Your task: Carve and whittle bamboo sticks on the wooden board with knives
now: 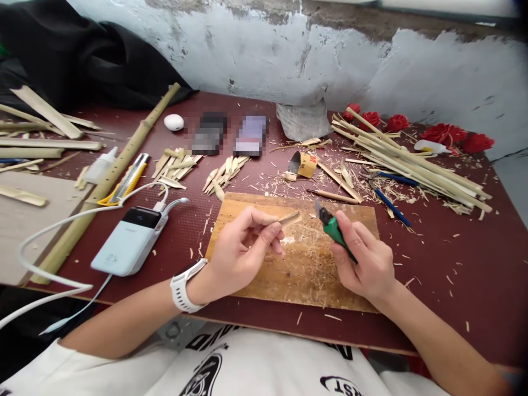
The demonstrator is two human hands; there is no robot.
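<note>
Above the worn wooden board (305,280), my left hand (247,247) pinches a short bamboo strip (291,219) between thumb and fingers, its free end pointing right. My right hand (365,258) is wrapped round a green utility knife (336,234). The knife's blade (317,208) points up and to the left, apart from the strip. Pale scrapings lie on the board beneath both hands. Just beyond the board are a thin brown stick (334,196) and a curled piece of yellow sandpaper (307,165).
At left lie a power bank (127,242) with cables, a long bamboo pole (107,187) and a yellow cutter (131,176). Small bamboo piles (177,168), two phones (251,135), blue-handled pliers (391,208), bamboo strips (412,159) and red flowers (443,135) lie farther back.
</note>
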